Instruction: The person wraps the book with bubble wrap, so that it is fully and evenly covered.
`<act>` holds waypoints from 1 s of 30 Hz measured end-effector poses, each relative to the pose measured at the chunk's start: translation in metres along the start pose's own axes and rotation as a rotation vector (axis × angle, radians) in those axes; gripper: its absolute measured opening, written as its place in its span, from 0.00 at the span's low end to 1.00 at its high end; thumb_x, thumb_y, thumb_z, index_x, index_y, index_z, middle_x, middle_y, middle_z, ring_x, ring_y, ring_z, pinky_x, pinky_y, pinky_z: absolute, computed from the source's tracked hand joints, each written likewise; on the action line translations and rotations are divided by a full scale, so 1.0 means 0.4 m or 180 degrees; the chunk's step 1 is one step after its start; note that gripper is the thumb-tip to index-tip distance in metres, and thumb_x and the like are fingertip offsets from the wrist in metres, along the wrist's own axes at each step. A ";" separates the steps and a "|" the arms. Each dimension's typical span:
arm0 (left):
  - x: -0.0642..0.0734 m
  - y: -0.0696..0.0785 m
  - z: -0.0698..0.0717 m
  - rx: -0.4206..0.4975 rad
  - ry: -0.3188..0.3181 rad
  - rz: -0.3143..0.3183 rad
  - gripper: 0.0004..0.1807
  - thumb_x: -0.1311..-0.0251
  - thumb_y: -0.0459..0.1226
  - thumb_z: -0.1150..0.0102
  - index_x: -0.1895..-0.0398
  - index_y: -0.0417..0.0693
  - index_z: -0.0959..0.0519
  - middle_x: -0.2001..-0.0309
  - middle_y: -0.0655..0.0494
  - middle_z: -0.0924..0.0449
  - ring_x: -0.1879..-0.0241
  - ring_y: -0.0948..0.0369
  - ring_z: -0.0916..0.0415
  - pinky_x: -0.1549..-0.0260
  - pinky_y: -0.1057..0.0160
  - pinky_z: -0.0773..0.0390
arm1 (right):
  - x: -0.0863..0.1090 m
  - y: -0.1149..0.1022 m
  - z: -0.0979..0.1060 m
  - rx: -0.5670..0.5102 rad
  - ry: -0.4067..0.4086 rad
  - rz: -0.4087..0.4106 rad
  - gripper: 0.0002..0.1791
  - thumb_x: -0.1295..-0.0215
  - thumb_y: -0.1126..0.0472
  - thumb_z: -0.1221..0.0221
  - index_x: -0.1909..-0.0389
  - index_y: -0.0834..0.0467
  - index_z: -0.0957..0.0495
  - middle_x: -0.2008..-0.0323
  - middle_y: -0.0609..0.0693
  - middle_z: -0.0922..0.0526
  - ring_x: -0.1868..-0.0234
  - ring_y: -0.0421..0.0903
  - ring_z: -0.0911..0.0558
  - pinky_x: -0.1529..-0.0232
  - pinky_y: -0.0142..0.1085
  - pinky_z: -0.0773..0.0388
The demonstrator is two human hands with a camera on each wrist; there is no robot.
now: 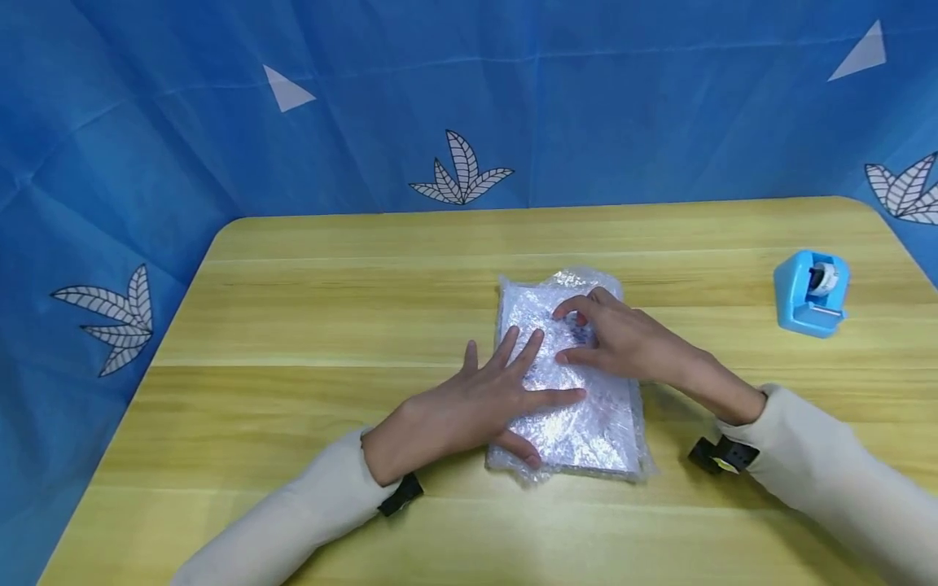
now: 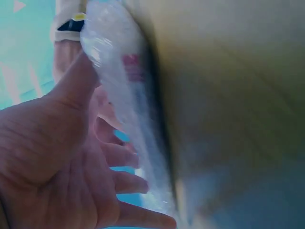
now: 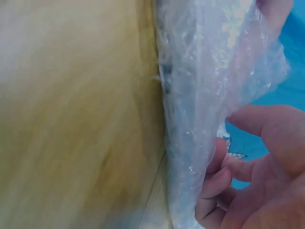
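A flat rectangular item wrapped in clear bubble wrap [image 1: 579, 439] lies on the table in the head view. Faint printed marks show through the wrap, but what is inside cannot be told. My left hand [image 1: 476, 407] rests on its left part with the fingers spread; the left wrist view shows that hand [image 2: 62, 157] along the package's edge. Over the upper right part, my right hand [image 1: 623, 338] touches the wrap with fingertips and thumb, the thumb and index finger apart. In the right wrist view its other fingers [image 3: 217, 183] are bent against the wrap.
A light blue tape dispenser [image 1: 812, 293] with a roll in it stands at the right of the wooden table [image 1: 293, 325]. Blue cloth [image 1: 586, 122] with leaf prints hangs behind the table and at its left. Dark devices sit at both wrists.
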State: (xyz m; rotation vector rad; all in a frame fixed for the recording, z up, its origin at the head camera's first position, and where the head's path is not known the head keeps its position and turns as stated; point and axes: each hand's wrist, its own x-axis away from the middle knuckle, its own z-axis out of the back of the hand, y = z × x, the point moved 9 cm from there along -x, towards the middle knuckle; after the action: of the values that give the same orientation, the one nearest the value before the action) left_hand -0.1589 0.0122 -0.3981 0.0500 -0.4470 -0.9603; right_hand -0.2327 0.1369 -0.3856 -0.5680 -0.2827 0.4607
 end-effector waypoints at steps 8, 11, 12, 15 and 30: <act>0.031 0.028 0.000 0.0146 -0.0008 -0.0217 0.31 0.22 0.55 0.52 0.19 0.80 0.44 0.16 0.43 0.71 0.19 0.42 0.71 0.32 0.25 0.49 | 0.004 -0.002 0.001 -0.0115 -0.0040 0.0103 0.29 0.30 0.51 0.32 0.33 0.59 0.27 0.49 0.59 0.26 0.56 0.51 0.23 0.58 0.46 0.22; 0.037 0.033 -0.006 0.0203 0.0096 -0.0304 0.28 0.19 0.53 0.58 0.19 0.81 0.43 0.16 0.46 0.72 0.19 0.44 0.73 0.30 0.26 0.53 | 0.022 0.000 -0.005 -0.0294 -0.0130 0.0222 0.35 0.29 0.51 0.33 0.28 0.61 0.31 0.47 0.59 0.28 0.60 0.47 0.26 0.59 0.43 0.24; 0.039 0.035 -0.009 0.0236 0.0129 -0.0336 0.27 0.18 0.52 0.59 0.19 0.81 0.43 0.16 0.47 0.73 0.19 0.45 0.74 0.30 0.26 0.54 | 0.031 -0.001 -0.008 -0.0353 -0.0174 0.0274 0.38 0.30 0.50 0.32 0.25 0.62 0.33 0.45 0.60 0.29 0.60 0.46 0.26 0.59 0.42 0.24; 0.051 0.044 -0.019 0.0301 0.0203 -0.0396 0.27 0.17 0.52 0.61 0.19 0.81 0.43 0.15 0.49 0.72 0.19 0.47 0.74 0.29 0.26 0.55 | 0.066 -0.008 -0.011 -0.0419 -0.0283 0.0380 0.47 0.34 0.49 0.29 0.21 0.61 0.40 0.39 0.60 0.31 0.56 0.46 0.26 0.57 0.41 0.22; 0.120 0.034 0.002 0.0450 0.0612 -0.0488 0.27 0.17 0.52 0.64 0.19 0.69 0.38 0.15 0.52 0.61 0.18 0.53 0.68 0.26 0.35 0.51 | 0.151 -0.050 0.021 -0.0263 -0.0206 0.0456 0.42 0.30 0.46 0.33 0.22 0.57 0.38 0.29 0.59 0.32 0.41 0.53 0.22 0.48 0.52 0.19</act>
State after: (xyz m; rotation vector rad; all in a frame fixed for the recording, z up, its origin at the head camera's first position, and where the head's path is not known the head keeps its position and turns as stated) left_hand -0.1253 -0.0182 -0.3775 0.3059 -0.3360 -1.0621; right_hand -0.1772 0.1556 -0.3594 -0.6574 -0.3254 0.6087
